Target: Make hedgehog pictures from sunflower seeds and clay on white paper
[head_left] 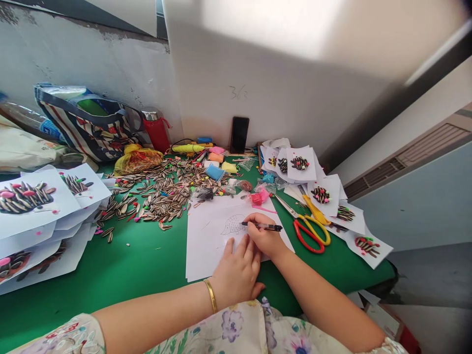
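My left hand lies flat on a white sheet of paper, fingers apart and holding it down. My right hand grips a black pen, its tip on a pencil-like sketch of a hedgehog drawn on that sheet. Just beyond the paper are pink modelling clay and scissors with red and yellow handles. A heap of striped sunflower seeds with small coloured beads spreads to the left.
The green table top holds stacks of hedgehog pictures made from seeds at left and more at back right. Blocks of coloured clay, a phone, a red flask and a striped bag stand against the wall.
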`<state>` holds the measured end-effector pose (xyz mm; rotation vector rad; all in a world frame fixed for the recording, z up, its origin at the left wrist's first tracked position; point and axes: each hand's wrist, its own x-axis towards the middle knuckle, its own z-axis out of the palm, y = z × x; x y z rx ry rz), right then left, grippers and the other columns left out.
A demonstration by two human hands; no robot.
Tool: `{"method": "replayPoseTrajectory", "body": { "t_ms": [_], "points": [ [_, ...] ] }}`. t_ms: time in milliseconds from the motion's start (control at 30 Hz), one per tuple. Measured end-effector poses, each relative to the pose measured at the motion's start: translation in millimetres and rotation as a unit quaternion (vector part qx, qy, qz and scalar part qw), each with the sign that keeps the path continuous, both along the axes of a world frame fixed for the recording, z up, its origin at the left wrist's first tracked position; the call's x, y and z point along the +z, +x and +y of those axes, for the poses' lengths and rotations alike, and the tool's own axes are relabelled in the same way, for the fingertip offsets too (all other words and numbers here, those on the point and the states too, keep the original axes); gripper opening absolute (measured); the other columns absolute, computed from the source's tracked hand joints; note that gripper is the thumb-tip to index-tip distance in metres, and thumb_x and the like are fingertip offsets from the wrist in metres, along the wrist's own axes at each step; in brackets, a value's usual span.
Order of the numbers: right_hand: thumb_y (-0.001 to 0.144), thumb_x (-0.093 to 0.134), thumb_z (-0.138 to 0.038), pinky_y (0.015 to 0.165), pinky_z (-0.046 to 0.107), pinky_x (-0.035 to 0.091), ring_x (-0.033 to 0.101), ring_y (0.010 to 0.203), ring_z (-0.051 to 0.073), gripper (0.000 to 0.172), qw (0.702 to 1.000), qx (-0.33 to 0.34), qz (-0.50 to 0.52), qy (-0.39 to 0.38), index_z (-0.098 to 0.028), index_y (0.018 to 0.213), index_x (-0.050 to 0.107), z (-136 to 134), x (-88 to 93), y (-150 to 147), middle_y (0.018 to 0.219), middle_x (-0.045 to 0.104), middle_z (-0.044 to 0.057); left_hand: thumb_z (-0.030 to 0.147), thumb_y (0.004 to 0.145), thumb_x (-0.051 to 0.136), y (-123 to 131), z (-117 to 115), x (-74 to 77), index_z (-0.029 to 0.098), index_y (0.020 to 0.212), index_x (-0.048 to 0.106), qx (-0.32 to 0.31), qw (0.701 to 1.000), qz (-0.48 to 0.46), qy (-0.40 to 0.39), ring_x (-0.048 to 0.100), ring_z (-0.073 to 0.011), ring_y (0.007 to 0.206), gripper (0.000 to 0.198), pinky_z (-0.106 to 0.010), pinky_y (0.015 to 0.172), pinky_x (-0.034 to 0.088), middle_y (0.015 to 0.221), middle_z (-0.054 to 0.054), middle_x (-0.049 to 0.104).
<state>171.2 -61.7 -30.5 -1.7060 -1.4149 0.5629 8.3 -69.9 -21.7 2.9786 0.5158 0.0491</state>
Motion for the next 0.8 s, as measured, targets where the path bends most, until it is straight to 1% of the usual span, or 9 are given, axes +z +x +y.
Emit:
{"method": "replayPoseTrajectory", "body": {
  "t_ms": [100, 300, 500, 667, 800],
  "points": [
    [0.081, 0.05, -0.019, 0.074, 0.03, 0.05, 0.063, 0.08, 0.018, 0.018, 1.0, 0.006, -0.004, -0.001, -0.022, 0.086, 0.066, 0.3, -0.6, -0.4, 0.084, 0.069, 0.002, 0.062, 0.089, 0.046, 0.0, -0.1, 0.1, 0.008, 0.144, 0.043, 0.0, 1.0, -0.001, 0.002, 0.03, -0.04, 0.139, 0.077, -0.06, 0.104, 0.029, 0.149, -0.025, 0.038],
    [0.08, 0.05, -0.019, 0.069, 0.029, 0.049, 0.062, 0.075, 0.018, 0.017, 1.0, 0.006, 0.008, -0.009, -0.022, 0.083, 0.066, -1.2, -1.4, -0.5, 0.08, 0.068, 0.002, 0.062, 0.089, 0.046, -0.1, 0.2, 1.5, 0.007, 0.143, 0.044, -0.002, 1.0, 0.003, -0.001, 0.03, -0.0406, 0.139, 0.077, -0.061, 0.103, 0.029, 0.149, -0.026, 0.039],
    [0.08, 0.049, -0.019, 0.067, 0.029, 0.049, 0.062, 0.072, 0.017, 0.017, 1.0, -0.006, 0.024, -0.008, -0.021, 0.082, 0.065, -3.3, -0.8, 0.4, 0.078, 0.067, 0.001, 0.062, 0.089, 0.046, -0.1, -0.2, -1.5, 0.007, 0.144, 0.042, -0.003, 1.0, -0.002, 0.004, 0.03, -0.0403, 0.139, 0.078, -0.061, 0.103, 0.029, 0.15, -0.026, 0.036],
    [0.079, 0.049, -0.019, 0.067, 0.028, 0.049, 0.062, 0.074, 0.018, 0.016, 1.0, -0.001, 0.002, -0.012, -0.022, 0.08, 0.065, -3.2, 0.9, -0.8, 0.078, 0.067, 0.001, 0.062, 0.088, 0.047, 0.4, -0.5, -3.4, 0.008, 0.143, 0.043, 0.0, 1.0, -0.006, 0.006, 0.029, -0.04, 0.14, 0.077, -0.06, 0.103, 0.028, 0.15, -0.026, 0.036],
    [0.078, 0.049, -0.018, 0.068, 0.029, 0.049, 0.062, 0.074, 0.018, 0.016, 1.0, 0.004, 0.01, -0.004, -0.022, 0.078, 0.064, -3.5, 0.5, -0.1, 0.077, 0.067, 0.002, 0.062, 0.088, 0.047, 0.4, -0.6, -3.1, 0.007, 0.143, 0.043, -0.001, 1.0, -0.005, 0.004, 0.028, -0.0407, 0.14, 0.078, -0.062, 0.103, 0.029, 0.15, -0.027, 0.036]
  ]
}}
